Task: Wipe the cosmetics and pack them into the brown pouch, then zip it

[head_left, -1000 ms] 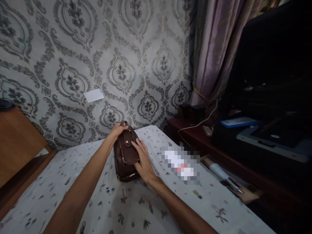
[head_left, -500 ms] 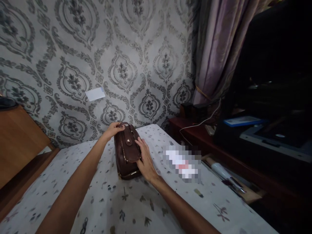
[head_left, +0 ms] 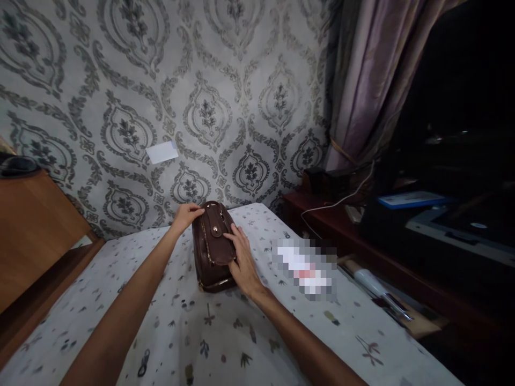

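Note:
A dark brown handbag (head_left: 210,246) with gold zips and a front flap pocket lies on the patterned bedsheet (head_left: 225,335). At its upper left edge, my left hand (head_left: 187,215) grips the bag near the handle, fingers closed on the rim. Along the right side, my right hand (head_left: 244,262) holds the bag, its fingertips on the front pocket and the thumb lower down by the flap's corner. The flap's metal clasp (head_left: 215,229) shows between the hands.
To the right, a blurred-out item (head_left: 306,268) lies on the sheet. Beyond it stand an open drawer (head_left: 422,328) with a white tube (head_left: 368,281) and a dark red cabinet (head_left: 295,202) with a cable. A wooden headboard (head_left: 40,230) is at left, patterned wallpaper (head_left: 249,102) behind.
The view has shifted slightly, so everything sits a little further right. My left fingers have slid off the handle area to the bag's upper left edge; my right hand stays on its side.

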`<state>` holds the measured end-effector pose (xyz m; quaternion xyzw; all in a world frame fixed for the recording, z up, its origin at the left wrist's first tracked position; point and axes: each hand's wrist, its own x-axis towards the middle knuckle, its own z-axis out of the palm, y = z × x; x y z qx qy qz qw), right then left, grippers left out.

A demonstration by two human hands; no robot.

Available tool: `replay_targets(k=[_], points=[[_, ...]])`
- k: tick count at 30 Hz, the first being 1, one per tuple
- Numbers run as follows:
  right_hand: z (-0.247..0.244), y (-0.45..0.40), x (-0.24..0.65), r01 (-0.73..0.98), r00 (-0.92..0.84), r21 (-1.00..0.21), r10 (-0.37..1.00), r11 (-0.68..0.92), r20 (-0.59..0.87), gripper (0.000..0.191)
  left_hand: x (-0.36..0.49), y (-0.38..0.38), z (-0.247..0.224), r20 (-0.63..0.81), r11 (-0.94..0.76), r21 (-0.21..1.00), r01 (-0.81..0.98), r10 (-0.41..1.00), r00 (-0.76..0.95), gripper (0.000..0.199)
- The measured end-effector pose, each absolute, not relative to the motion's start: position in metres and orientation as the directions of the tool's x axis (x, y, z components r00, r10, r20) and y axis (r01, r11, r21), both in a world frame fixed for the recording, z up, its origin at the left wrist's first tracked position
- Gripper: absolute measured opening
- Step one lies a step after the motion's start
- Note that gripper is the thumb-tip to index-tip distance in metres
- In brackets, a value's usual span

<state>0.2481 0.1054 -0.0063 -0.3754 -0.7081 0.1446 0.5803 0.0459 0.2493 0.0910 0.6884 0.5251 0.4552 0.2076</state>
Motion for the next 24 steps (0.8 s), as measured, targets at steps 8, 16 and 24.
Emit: replay_targets(k=[8,16,24], points=[[-0.005,0.105,0.249,0.367,-0.057,-0.645,0.708,0.670,0.704,0.055,0.054,0.250,0.093,0.437,-0.368,0.775,0.513,0.899,-0.015,0.011],[-0.005,0.106,0.250,0.361,-0.067,-0.651,0.715,0.667,0.696,0.055,0.053,0.228,0.097,0.441,-0.387,0.813,0.435,0.897,-0.025,0.015],[-0.004,0.106,0.249,0.368,-0.063,-0.659,0.724,0.656,0.687,0.055,0.052,0.211,0.098,0.398,-0.383,0.830,0.406,0.916,0.049,0.018]])
